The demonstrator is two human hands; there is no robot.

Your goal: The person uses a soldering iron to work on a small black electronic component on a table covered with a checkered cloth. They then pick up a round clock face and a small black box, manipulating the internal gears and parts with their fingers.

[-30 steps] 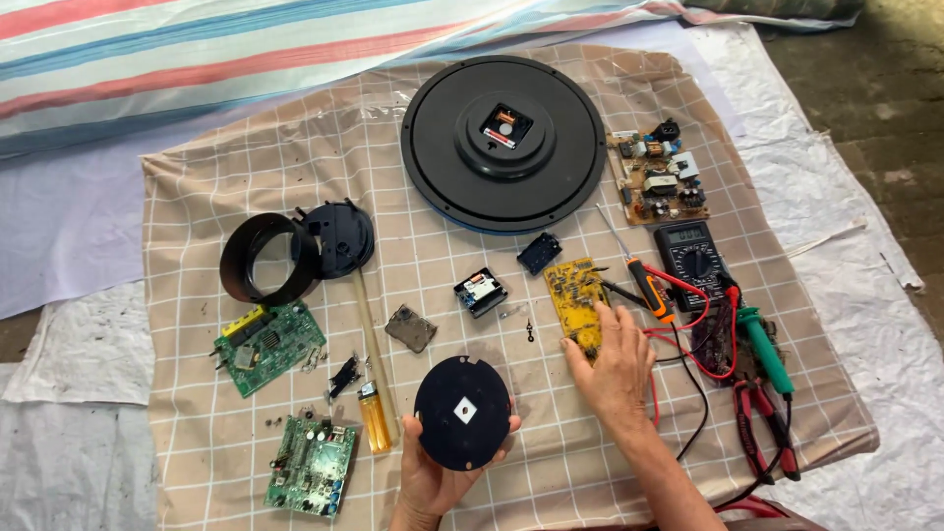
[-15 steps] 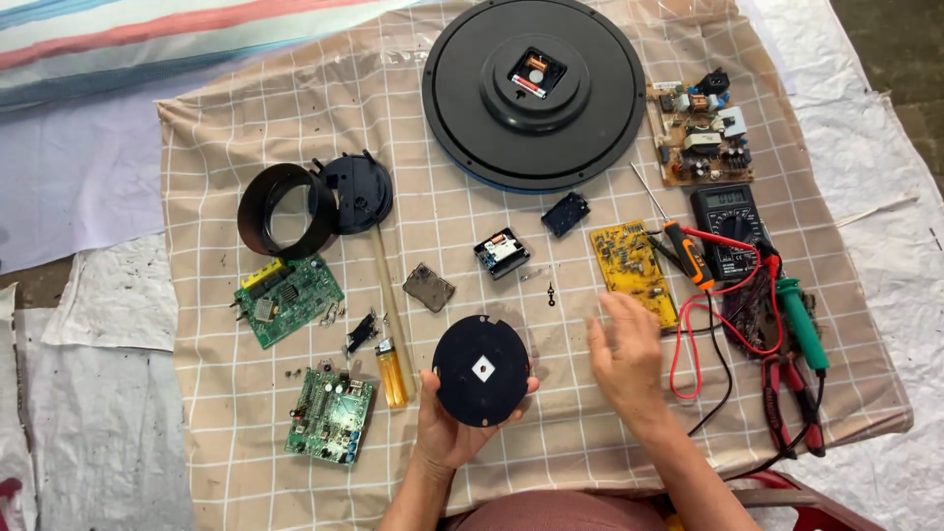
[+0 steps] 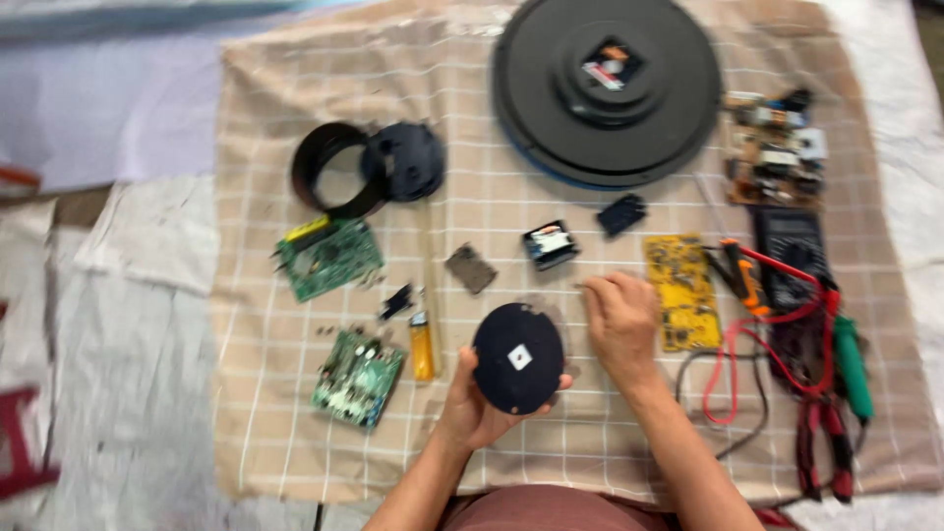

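Note:
My left hand (image 3: 470,405) holds a round black disc (image 3: 518,357) with a small white square at its centre, just above the checked cloth (image 3: 265,423). To the right of the disc, my right hand (image 3: 620,320) rests on the cloth with its fingers curled. Its fingertips pinch together near a small black box with a white label (image 3: 550,245); whether they hold something tiny I cannot tell. A yellow circuit board (image 3: 681,291) lies just right of that hand.
A large round black housing (image 3: 607,90) lies at the back. Left are a black ring (image 3: 329,182), a black cap (image 3: 405,162), two green boards (image 3: 328,258) (image 3: 358,377) and a yellow lighter (image 3: 421,346). Right are a multimeter (image 3: 793,259), red leads and pliers (image 3: 824,447).
The view has shifted so everything sits further right and lower. My right hand has moved up a little beside the yellow board. The disc stays in my left hand.

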